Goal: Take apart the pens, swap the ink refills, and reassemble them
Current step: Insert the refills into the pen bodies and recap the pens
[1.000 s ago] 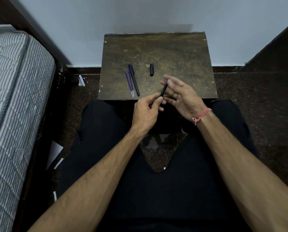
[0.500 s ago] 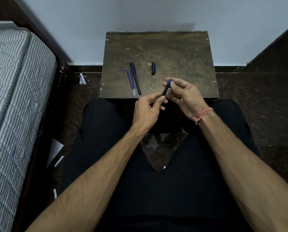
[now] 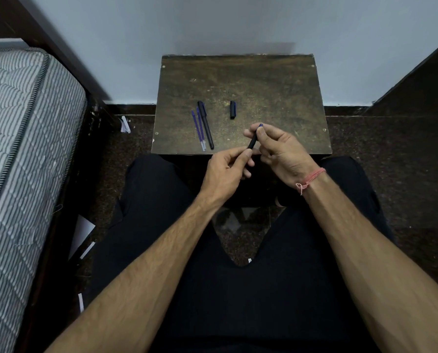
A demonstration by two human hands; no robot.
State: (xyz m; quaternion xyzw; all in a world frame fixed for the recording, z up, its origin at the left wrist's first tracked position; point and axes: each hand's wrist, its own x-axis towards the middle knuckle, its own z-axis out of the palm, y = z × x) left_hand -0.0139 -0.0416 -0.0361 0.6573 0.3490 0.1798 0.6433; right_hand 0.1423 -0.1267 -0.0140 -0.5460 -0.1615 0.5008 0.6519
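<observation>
Over the near edge of the small wooden table, both hands hold one black pen barrel. My left hand grips its lower end. My right hand pinches the upper end, where a blue tip shows between the fingers. On the table's left side lie two blue ink refills side by side, with a capped black pen right next to them. A short black pen cap lies alone near the table's middle.
The table stands against a pale wall. A striped mattress on a dark bed frame fills the left. Scraps of paper lie on the dark floor. My black-trousered knees reach the table's near edge.
My right hand's fingers have closed around the upper end of the barrel, after being spread open beside it. The left hand keeps its grip. The parts on the table have not moved.
</observation>
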